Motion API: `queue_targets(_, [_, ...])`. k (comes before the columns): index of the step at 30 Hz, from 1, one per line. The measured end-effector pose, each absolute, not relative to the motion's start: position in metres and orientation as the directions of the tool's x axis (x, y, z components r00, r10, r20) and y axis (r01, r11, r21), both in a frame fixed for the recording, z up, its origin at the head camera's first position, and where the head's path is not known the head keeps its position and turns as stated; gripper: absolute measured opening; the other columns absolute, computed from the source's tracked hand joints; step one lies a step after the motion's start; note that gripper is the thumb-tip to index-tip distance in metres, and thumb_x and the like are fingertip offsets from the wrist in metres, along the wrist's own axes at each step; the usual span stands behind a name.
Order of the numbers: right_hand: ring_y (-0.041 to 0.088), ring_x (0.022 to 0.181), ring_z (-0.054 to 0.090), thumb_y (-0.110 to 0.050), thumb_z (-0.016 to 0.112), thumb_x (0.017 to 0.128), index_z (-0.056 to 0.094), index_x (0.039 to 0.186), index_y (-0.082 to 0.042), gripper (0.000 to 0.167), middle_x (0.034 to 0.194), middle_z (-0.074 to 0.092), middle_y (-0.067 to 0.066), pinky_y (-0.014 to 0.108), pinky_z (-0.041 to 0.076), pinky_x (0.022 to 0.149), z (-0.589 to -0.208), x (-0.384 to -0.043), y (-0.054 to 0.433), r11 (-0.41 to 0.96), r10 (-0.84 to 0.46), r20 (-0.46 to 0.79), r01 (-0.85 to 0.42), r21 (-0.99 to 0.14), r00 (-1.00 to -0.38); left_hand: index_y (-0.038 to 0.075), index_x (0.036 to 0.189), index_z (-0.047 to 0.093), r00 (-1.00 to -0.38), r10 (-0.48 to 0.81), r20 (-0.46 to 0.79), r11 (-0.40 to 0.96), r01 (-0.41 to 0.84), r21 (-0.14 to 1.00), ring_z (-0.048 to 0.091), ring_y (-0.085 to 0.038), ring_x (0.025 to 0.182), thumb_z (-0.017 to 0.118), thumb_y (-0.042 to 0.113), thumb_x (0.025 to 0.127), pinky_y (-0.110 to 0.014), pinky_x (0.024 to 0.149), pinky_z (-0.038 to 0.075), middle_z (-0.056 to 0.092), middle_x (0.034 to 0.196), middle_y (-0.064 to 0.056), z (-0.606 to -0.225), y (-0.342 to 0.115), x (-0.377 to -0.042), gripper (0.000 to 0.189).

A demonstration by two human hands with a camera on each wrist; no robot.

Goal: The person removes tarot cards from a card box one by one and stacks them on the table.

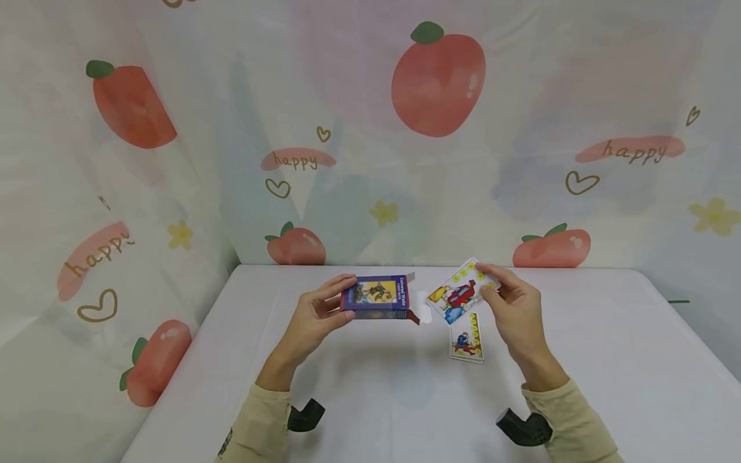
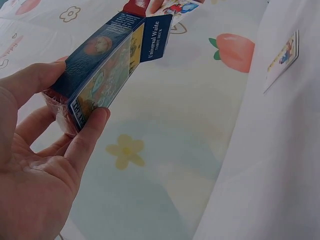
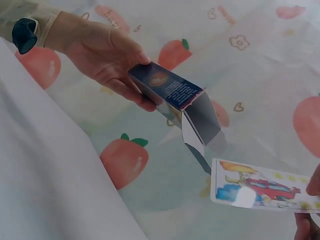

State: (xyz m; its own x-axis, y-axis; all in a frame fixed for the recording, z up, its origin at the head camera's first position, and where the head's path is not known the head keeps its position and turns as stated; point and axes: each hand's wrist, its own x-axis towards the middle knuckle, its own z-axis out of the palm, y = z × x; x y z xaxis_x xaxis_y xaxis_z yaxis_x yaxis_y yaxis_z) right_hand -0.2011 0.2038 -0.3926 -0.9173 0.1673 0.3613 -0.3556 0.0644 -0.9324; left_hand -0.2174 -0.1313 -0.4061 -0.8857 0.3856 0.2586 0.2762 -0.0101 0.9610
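Note:
In the head view my left hand (image 1: 315, 318) grips the closed end of a blue tarot card box (image 1: 379, 298), holding it on its side above the table. The box's flaps stand open toward the right, and the right wrist view looks into its hollow mouth (image 3: 205, 117). My right hand (image 1: 515, 312) pinches a colourful tarot card (image 1: 460, 292) between thumb and fingers, its left corner near the box opening but apart from it. Whether more cards lie behind that one, I cannot tell. Below it, a small pile of tarot cards (image 1: 466, 341) lies face up on the table.
A white cloth covers the table (image 1: 393, 399). Behind and to the left hangs a curtain (image 1: 359, 96) printed with fruit, hearts and flowers. Black wrist camera mounts (image 1: 523, 427) stick out from both sleeves above the table.

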Motion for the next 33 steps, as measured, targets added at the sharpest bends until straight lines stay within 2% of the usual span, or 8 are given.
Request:
queue_targets(7, [0.005, 0.102, 0.061, 0.012, 0.051, 0.096, 0.057, 0.134, 0.010, 0.039, 0.131, 0.055, -0.005, 0.010, 0.055, 0.084, -0.394, -0.205, 0.211, 0.036, 0.228, 0.312, -0.312, -0.949, -0.922, 0.002, 0.144, 0.055, -0.887, 0.387, 0.254, -0.007, 0.272, 0.962, 0.054, -0.041, 0.129, 0.073, 0.012, 0.093, -0.024, 0.093, 0.057, 0.037, 0.160, -0.014, -0.407, -0.132, -0.218, 0.054])
queue_targets(16, [0.002, 0.102, 0.063, 0.006, 0.053, 0.099, 0.062, 0.131, 0.003, 0.033, 0.126, 0.061, 0.007, 0.009, 0.054, 0.085, -0.403, -0.213, 0.216, 0.124, 0.246, 0.308, -0.285, -0.950, -0.919, 0.003, 0.144, 0.055, -0.890, 0.382, 0.249, 0.005, 0.272, 0.962, 0.053, -0.043, 0.130, 0.071, 0.009, 0.094, -0.024, 0.093, 0.057, 0.037, 0.161, -0.014, -0.407, -0.132, -0.218, 0.053])
queue_targets(22, [-0.002, 0.100, 0.061, 0.004, 0.050, 0.100, 0.059, 0.134, 0.008, 0.035, 0.121, 0.062, -0.006, 0.007, 0.053, 0.083, -0.408, -0.217, 0.218, 0.205, 0.223, 0.304, -0.260, -0.944, -0.926, 0.003, 0.144, 0.055, -0.891, 0.380, 0.249, 0.008, 0.272, 0.962, 0.053, -0.042, 0.130, 0.071, 0.008, 0.094, -0.024, 0.093, 0.057, 0.037, 0.161, -0.014, -0.407, -0.133, -0.219, 0.053])
queue_targets(24, [-0.003, 0.099, 0.059, 0.005, 0.048, 0.100, 0.059, 0.134, 0.007, 0.037, 0.124, 0.062, -0.002, 0.007, 0.052, 0.081, -0.410, -0.218, 0.219, 0.236, 0.214, 0.292, -0.241, -0.941, -0.932, 0.002, 0.144, 0.055, -0.890, 0.382, 0.251, 0.006, 0.274, 0.962, 0.054, -0.041, 0.129, 0.071, 0.009, 0.094, -0.024, 0.093, 0.057, 0.037, 0.161, -0.014, -0.407, -0.133, -0.219, 0.053])
queue_targets(30, [-0.004, 0.101, 0.052, 0.009, 0.041, 0.096, 0.057, 0.136, 0.007, 0.043, 0.142, 0.054, 0.022, 0.004, 0.047, 0.076, -0.414, -0.220, 0.224, 0.320, 0.135, 0.233, -0.180, -0.930, -0.963, 0.002, 0.144, 0.055, -0.887, 0.385, 0.255, -0.002, 0.276, 0.961, 0.055, -0.039, 0.127, 0.071, 0.010, 0.094, -0.024, 0.093, 0.057, 0.038, 0.160, -0.014, -0.407, -0.133, -0.218, 0.053])
queue_targets(33, [-0.001, 0.098, 0.051, 0.008, 0.041, 0.096, 0.057, 0.137, 0.006, 0.043, 0.145, 0.052, 0.025, 0.008, 0.045, 0.070, -0.417, -0.221, 0.227, 0.349, 0.111, 0.212, -0.161, -0.923, -0.971, 0.002, 0.144, 0.055, -0.884, 0.386, 0.263, -0.003, 0.284, 0.959, 0.054, -0.039, 0.128, 0.071, 0.011, 0.094, -0.024, 0.093, 0.057, 0.038, 0.160, -0.014, -0.407, -0.132, -0.219, 0.053])
